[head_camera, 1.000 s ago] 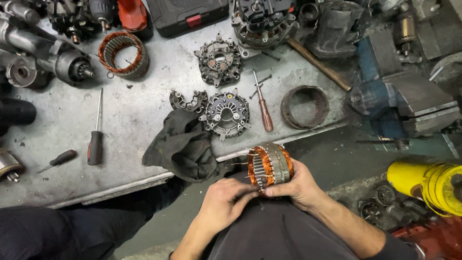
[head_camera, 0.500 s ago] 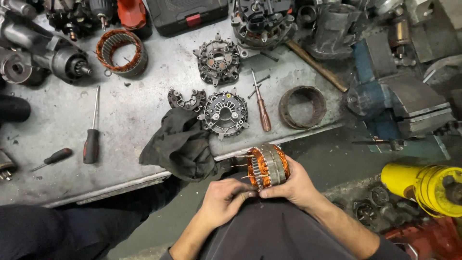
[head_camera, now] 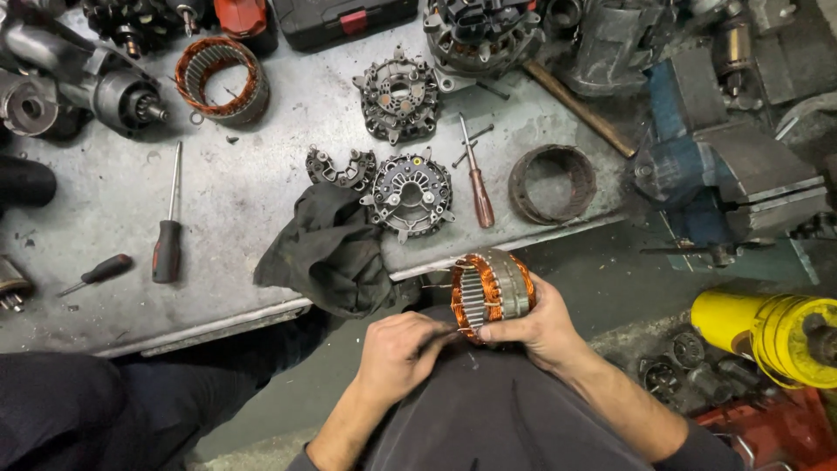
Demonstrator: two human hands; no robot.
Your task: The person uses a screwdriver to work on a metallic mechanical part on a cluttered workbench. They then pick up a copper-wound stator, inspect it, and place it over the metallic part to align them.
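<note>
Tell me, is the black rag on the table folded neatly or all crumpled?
Crumpled. The black rag lies in a bunched heap with uneven folds, drooping over the table edge.

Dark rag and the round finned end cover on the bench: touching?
Touching. Head view shows the dark rag's upper right edge against the finned end cover's left rim, no gap.

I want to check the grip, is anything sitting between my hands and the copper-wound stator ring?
Nothing visible does. The right hand grips the stator ring directly, and the left hand reaches its copper windings at the lower edge. The black rag lies apart, on the bench.
</note>
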